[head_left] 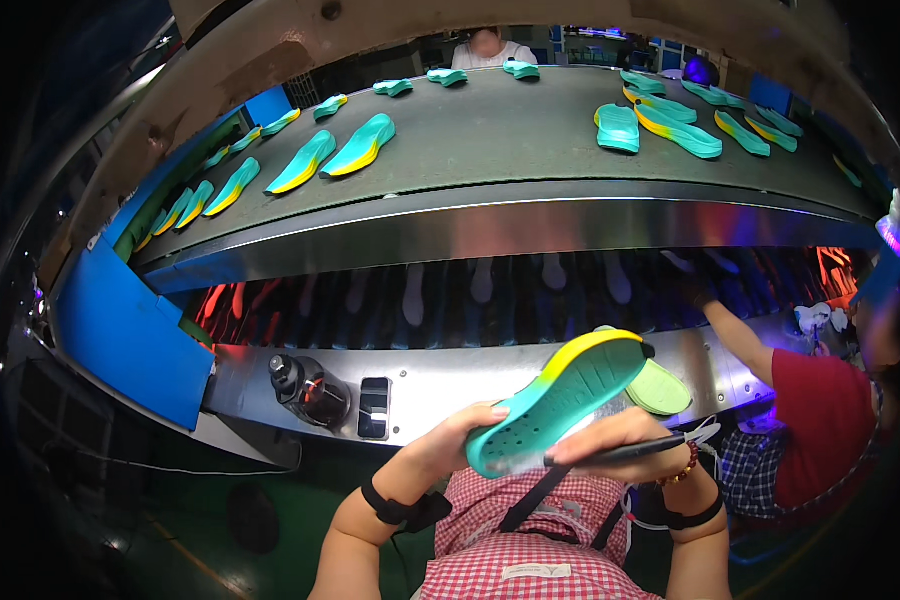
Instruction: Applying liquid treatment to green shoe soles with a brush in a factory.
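So, starting at the left: a dark bottle and a phone lie on the shiny metal ledge under the conveyor belt. The left hand is closed round the teal heel end of a foam shoe sole, thumb on top, holding it up off the ledge. The sole is soft-looking foam, teal fading to yellow at the toe, with a dotted tread, and it tilts up to the right. The right hand sits just under the sole's middle, gripping a thin black pen-like tool whose tip touches the heel. Up on the grey belt lie more teal-yellow soles, and at the right edge there's another person in a red shirt.
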Available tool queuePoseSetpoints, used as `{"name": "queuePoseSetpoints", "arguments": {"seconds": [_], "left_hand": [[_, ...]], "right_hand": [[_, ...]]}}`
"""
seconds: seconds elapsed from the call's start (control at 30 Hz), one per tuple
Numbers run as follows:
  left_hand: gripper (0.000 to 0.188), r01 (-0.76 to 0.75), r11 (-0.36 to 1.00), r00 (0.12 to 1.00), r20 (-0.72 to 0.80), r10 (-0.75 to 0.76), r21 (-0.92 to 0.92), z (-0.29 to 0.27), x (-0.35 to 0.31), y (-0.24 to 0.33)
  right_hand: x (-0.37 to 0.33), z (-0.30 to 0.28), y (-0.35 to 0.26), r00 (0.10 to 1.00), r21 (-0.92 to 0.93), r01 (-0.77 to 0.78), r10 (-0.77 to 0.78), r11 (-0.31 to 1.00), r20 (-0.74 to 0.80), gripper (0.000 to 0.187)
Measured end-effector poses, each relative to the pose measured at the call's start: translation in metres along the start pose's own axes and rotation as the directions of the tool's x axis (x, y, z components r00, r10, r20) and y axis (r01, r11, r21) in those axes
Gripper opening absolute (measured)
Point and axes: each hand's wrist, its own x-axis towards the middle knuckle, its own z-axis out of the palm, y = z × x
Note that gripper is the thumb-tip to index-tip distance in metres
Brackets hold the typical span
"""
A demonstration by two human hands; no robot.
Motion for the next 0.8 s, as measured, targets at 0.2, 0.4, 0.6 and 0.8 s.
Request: {"name": "queuePoseSetpoints", "arguments": {"seconds": [0.2,0.4,0.6,0.8], "left_hand": [[0.05,0.158,0.926,0.987,-0.09,-0.135,0.343,0.008,0.004,0.006],[0.046,0.134,0.935,0.991,-0.023,-0.134,0.328,0.006,-0.005,0.019],[0.057,0.062,0.976,0.997,-0.049,-0.053,0.209,-0.004,-0.007,0.014],[0.06,-0.013,0.948,0.999,-0.031,0.024,0.318,-0.007,-0.014,0.03]], "right_hand": [[0.0,-0.022,-0.01,0.972,-0.115,0.016,0.011,0.993,0.234,0.024],[-0.01,-0.02,0.007,0.987,-0.005,0.0,0.001,1.0,0.161,0.024],[-0.019,-0.027,0.001,0.997,-0.155,-0.032,0.044,0.987,0.069,0.026],[-0.036,-0.02,0.023,0.999,-0.281,0.014,-0.005,0.96,0.031,0.023]]}}
